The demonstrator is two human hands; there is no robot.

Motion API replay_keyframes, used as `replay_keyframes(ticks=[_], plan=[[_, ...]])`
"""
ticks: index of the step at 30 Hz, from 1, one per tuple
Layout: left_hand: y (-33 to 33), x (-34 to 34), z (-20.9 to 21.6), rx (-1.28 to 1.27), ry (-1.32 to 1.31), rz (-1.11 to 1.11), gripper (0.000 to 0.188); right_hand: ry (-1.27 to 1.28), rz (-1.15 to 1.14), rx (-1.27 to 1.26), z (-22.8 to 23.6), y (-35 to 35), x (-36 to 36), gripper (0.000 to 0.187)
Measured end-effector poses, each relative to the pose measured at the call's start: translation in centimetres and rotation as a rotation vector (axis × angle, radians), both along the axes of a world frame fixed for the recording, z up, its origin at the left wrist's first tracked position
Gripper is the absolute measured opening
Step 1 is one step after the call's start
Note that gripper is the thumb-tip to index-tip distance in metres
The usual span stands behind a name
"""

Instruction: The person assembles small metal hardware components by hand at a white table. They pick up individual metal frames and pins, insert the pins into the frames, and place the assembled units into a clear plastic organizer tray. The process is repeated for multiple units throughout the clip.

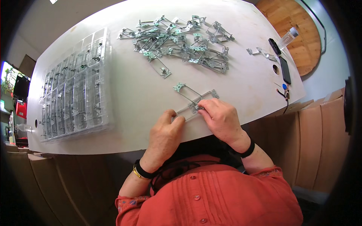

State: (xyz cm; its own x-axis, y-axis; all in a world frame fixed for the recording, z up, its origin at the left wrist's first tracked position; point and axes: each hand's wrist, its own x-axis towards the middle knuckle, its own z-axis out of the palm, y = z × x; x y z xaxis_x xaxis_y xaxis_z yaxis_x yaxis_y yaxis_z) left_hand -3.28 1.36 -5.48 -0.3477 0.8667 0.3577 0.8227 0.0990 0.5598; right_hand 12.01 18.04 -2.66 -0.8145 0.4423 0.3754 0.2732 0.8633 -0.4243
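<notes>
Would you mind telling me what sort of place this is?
Probably a small assembly workshop: a pile of metal frames on the white table, clear trays of the same parts, cardboard boxes alongside.

Both forearms rise from the lower edge, in orange sleeves pushed back from the wrists. The left hand [164,132] lies palm down, fingers curled and thumb stretched forward (a dark band and a gold bangle at its wrist). The right hand [221,119], dark-banded too, angles inward with fingertips pinched together.
</notes>
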Motion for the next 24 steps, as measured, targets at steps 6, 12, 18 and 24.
replay_keyframes(ticks=[6, 12, 18, 24], plan=[[-0.1, -0.3, 0.3, 0.037, -0.019, -0.008, 0.018, -0.041, -0.002, 0.029, 0.4, -0.2, -0.5, 0.016], [-0.2, -0.4, 0.4, 0.030, -0.048, -0.020, 0.017, -0.010, 0.018, 0.033, 0.5, 0.1, -0.6, 0.012], [-0.4, -0.5, 0.0, 0.019, -0.056, -0.004, 0.017, 0.005, -0.066, 0.010, 2.1, 0.9, -0.5, 0.012], [-1.0, -0.7, 0.3, -0.001, -0.040, -0.016, 0.016, 0.032, -0.056, -0.002, 2.3, 0.5, -1.5, 0.012]])
